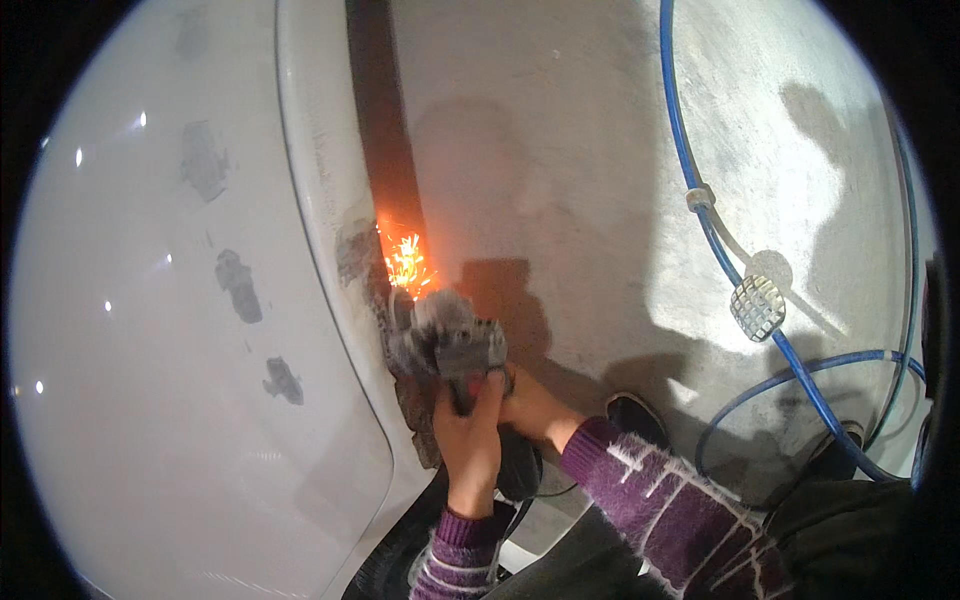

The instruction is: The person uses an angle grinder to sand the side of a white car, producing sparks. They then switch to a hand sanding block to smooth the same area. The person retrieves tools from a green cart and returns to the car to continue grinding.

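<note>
Both my hands are on a dusty angle grinder, which is at the lower edge of a white car's body. My left hand wraps the near side of the tool's body, thumb along it. From the right, my right hand grips the same tool, its fingers mostly hidden behind the body. The grinder's disc side faces the rusted, bare-metal sill, and orange sparks fly from the far end of the contact. The disc itself is blurred and partly hidden.
The white car door at left bears several dull grey patches. A blue hose with a grid-patterned fitting runs down the right over the concrete floor. A dark shoe and a black tyre are close by.
</note>
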{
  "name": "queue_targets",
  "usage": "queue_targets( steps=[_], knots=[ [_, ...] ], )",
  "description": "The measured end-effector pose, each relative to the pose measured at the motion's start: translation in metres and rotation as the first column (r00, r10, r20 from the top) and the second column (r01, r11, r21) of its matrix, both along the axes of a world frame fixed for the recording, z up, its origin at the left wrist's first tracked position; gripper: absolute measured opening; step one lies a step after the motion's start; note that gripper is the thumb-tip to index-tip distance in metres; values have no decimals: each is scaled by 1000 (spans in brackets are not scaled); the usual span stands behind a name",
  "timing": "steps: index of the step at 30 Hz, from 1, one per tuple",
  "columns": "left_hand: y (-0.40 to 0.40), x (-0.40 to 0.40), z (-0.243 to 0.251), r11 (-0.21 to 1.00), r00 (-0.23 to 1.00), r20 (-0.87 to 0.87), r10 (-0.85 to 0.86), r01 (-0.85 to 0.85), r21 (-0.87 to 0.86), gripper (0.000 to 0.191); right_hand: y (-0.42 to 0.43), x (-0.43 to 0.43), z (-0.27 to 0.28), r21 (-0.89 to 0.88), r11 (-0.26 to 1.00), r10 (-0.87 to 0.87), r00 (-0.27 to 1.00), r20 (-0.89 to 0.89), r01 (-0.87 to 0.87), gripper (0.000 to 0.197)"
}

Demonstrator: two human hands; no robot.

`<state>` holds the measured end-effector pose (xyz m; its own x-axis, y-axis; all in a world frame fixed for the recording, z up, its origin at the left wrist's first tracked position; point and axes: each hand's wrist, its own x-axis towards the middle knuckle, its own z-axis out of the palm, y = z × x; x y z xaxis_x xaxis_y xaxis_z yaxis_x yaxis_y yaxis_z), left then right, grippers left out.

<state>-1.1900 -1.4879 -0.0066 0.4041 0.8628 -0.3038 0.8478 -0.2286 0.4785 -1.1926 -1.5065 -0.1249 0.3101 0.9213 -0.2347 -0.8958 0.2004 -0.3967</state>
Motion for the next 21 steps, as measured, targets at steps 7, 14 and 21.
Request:
queue_targets(
  steps=[7, 14, 21],
  knots=[
    [16, 40, 3, 994, 993, 50, -107, 106, 33, 50, -8, 66, 31, 90, 996, 17, 931, -365, 17, 43],
    [-1, -16, -1, 998, 998, -8, 58, -58, 28, 52, -13, -4, 16, 108, 994, 67, 939, -337, -32, 44],
    [-7, -66, -10, 969, 970, 68, 234, -226, -103, 50, -29, -39, 21, 67, 978, 205, 877, -435, -195, 46]
  ],
)
